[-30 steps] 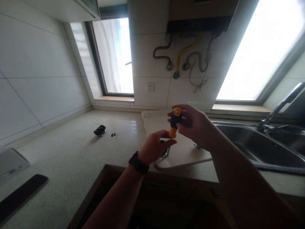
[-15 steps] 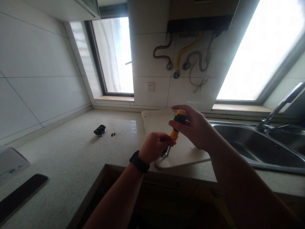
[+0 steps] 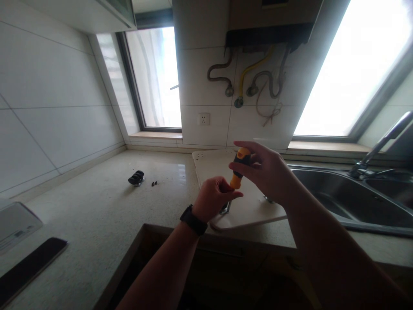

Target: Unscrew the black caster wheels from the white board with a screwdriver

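My right hand point(image 3: 264, 172) grips the black and orange handle of a screwdriver point(image 3: 239, 168), held nearly upright and tilted a little. My left hand point(image 3: 214, 198), with a dark watch at the wrist, is closed around the lower end of the screwdriver. Just under it a metal fitting point(image 3: 225, 209) sits on a pale panel point(image 3: 213, 168) that lies flat on the stone counter. The screwdriver's tip is hidden by my left hand.
A small black part point(image 3: 135, 177) and a few dark screws point(image 3: 154, 183) lie on the counter point(image 3: 106, 202) at left. A steel sink point(image 3: 355, 198) with a tap point(image 3: 380, 144) is at right. A dark flat device point(image 3: 29, 269) and a white box point(image 3: 14, 224) lie at the near left.
The screwdriver handle tipped and turned slightly in my right hand and dropped a little toward the panel. My left hand stayed closed at its lower end.
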The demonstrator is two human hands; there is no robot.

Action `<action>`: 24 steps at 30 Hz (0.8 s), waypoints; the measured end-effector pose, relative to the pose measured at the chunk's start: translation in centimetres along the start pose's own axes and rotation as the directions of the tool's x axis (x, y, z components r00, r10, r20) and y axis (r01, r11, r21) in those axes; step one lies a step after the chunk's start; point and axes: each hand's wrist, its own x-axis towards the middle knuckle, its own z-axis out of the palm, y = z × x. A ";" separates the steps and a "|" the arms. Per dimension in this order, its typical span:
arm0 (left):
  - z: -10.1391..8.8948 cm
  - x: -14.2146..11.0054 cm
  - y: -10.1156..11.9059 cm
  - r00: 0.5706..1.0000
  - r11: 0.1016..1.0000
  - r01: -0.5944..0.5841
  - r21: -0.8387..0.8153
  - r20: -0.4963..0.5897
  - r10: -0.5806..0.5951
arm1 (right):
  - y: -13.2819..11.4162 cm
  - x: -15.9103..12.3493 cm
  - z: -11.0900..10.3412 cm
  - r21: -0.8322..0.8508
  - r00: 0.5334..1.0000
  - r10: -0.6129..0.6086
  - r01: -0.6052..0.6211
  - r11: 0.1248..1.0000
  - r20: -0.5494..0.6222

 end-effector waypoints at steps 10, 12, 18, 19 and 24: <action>-1.0 -0.4 0.9 0.983 0.989 -0.104 0.102 0.164 0.086 | 0.1 0.1 0.3 0.282 0.994 -0.043 0.013 0.959 0.102; -1.1 -0.5 1.0 0.971 0.989 -0.109 0.096 0.222 0.085 | 0.1 0.2 0.3 0.340 0.994 -0.033 -0.005 0.940 0.104; -1.0 -0.4 0.7 0.986 0.998 -0.034 0.050 0.165 0.026 | -0.1 0.0 0.2 0.163 0.990 -0.018 -0.005 0.987 0.142; -0.9 -0.4 0.6 0.988 0.999 -0.023 0.049 0.152 0.015 | -0.2 0.0 0.2 0.105 0.991 -0.016 0.002 0.994 0.132; -0.5 -0.2 0.0 0.998 1.000 -0.001 0.021 0.071 0.000 | -0.3 -0.1 0.3 0.024 0.997 0.031 -0.033 0.999 0.075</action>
